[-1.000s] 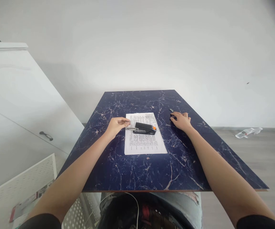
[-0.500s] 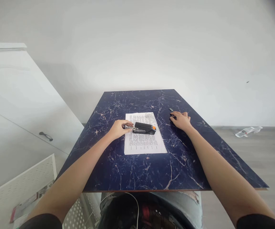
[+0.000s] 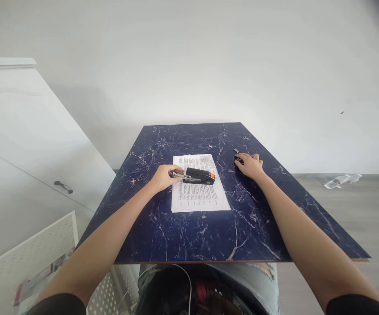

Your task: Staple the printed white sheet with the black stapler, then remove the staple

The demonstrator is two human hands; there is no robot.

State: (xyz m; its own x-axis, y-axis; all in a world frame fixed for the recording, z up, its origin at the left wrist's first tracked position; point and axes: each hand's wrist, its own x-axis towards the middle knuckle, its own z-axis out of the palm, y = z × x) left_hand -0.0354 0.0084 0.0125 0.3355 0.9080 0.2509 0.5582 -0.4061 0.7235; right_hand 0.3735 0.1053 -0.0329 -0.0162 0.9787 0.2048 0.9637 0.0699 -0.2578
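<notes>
A printed sheet of paper [image 3: 198, 197] lies in the middle of a dark blue marble-patterned table [image 3: 202, 236]. On it rests a black stapler [image 3: 200, 176] with an orange end, its metal tray sticking out to the left. My left hand [image 3: 166, 177] pinches that metal end with thumb and fingers closed. My right hand [image 3: 250, 165] lies on the table to the right of the paper, fingers curled over a small dark object [image 3: 237, 154] that I cannot make out.
A white cabinet [image 3: 22, 144] with a dark handle stands to the left. A white perforated board [image 3: 28, 262] leans below it. A crumpled plastic bottle [image 3: 340, 180] lies on the grey floor at right. A white wall is behind the table.
My left hand moved down from the paper's top left corner to the metal end of the stapler and closed on it. My right hand stayed put.
</notes>
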